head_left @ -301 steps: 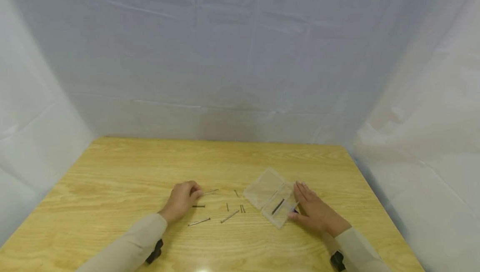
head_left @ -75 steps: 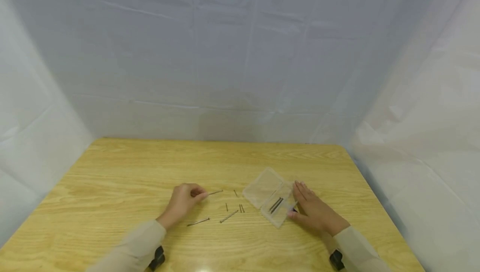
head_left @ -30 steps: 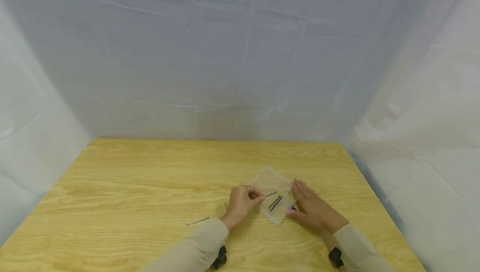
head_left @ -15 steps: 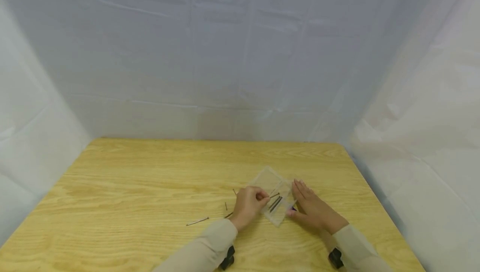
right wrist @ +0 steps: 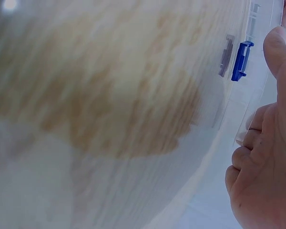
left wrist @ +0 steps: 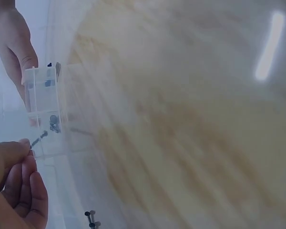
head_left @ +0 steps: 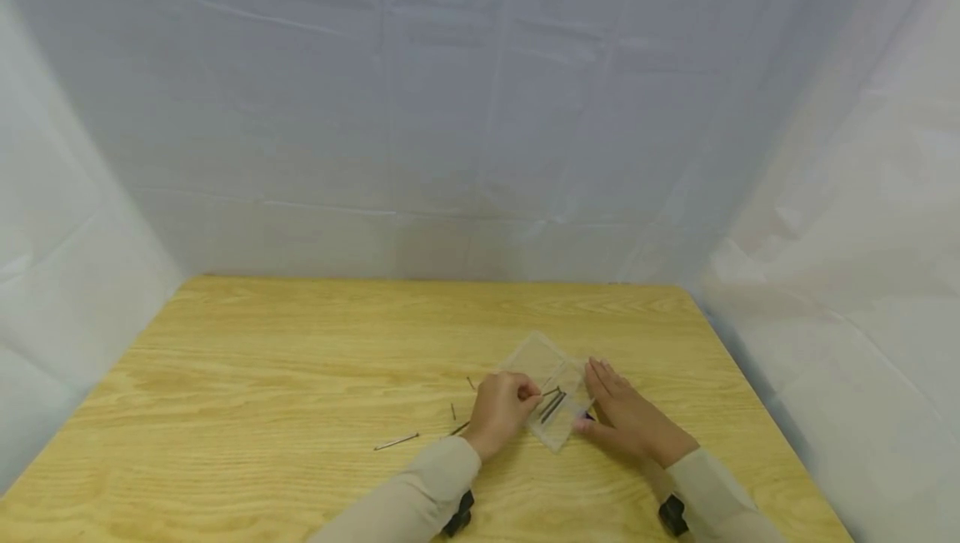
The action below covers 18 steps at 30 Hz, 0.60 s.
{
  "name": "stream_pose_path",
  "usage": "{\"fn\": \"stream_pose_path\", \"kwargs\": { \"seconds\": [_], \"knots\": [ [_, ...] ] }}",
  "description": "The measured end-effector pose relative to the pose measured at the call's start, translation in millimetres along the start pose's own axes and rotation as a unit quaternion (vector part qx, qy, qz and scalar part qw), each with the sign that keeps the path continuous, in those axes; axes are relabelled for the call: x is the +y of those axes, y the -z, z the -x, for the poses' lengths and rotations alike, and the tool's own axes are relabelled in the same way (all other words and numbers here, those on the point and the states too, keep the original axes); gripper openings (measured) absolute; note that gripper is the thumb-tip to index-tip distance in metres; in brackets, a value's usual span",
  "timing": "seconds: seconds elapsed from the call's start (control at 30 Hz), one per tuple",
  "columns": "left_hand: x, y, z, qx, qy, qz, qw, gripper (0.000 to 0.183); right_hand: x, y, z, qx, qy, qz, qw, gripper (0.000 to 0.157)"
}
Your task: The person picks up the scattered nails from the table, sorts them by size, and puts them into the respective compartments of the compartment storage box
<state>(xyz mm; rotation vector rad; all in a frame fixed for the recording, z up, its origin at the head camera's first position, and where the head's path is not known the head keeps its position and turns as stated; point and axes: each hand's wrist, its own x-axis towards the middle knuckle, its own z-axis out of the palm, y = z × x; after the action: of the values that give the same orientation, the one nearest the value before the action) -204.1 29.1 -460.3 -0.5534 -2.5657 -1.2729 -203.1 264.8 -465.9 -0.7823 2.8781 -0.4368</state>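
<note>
My left hand (head_left: 501,410) pinches a nail (head_left: 551,391) between thumb and fingers, its head end over the open clear plastic box (head_left: 556,445). Dark nails (head_left: 550,411) lie together in one compartment of the box. In the left wrist view the pinched nail (left wrist: 39,138) points at the box wall, close to other nail heads (left wrist: 54,123). My right hand (head_left: 637,425) rests along the right side of the box with its fingers straight. Beside its thumb is a blue latch (right wrist: 242,61), seen in the right wrist view.
On the wooden table (head_left: 300,343) left of the box lie a long nail (head_left: 397,441), two short nails (head_left: 453,411) and another long nail (head_left: 459,429) partly behind the left hand. The transparent lid (head_left: 536,349) lies opened toward the back left. White sheeting surrounds the table.
Ten seconds ago the box showed one nail; another has joined it since. My left hand picked a nail off the table and carried it right, over the box. My right hand stays put.
</note>
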Motion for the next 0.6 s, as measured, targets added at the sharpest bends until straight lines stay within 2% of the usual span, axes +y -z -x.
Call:
{"fn": "stream_pose_path", "kwargs": {
  "seconds": [0.4,0.6],
  "knots": [
    [5.4,5.7,0.5,-0.026,-0.01,-0.035,0.999,0.006,-4,1.8,0,0.004,0.0,-0.002,1.0,0.085],
    [8.6,10.9,-0.5,-0.053,0.003,-0.029,0.9982,0.005,-3,1.0,1,0.003,-0.001,0.002,1.0,0.085]
  ]
}}
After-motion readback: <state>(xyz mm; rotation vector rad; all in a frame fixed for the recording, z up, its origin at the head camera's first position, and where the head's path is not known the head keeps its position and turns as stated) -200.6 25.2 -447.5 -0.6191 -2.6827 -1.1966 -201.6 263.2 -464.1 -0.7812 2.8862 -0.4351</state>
